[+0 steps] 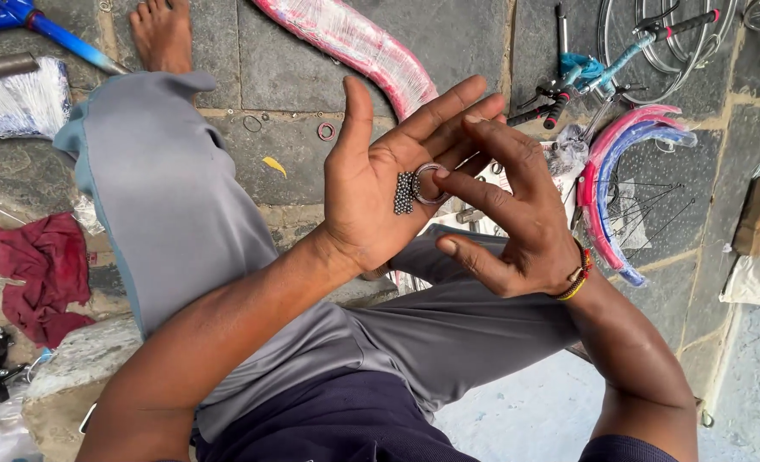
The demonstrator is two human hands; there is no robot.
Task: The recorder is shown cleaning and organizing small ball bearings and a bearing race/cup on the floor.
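Left hand [371, 192] flat, fingers spread, cupping the cluster of small dark steel bearing balls [404, 193] mid-palm; right hand [513, 214] fingertips pinched on the thin silver metal ring [429, 182] beside them; keep palm level, seat balls singly.

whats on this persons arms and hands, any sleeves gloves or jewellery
Both forearms are bare, with no gloves and no sleeves reaching them. The left hand wears nothing. The right hand has a beaded wristband in red, yellow and dark beads at the wrist. No finger rings are visible.
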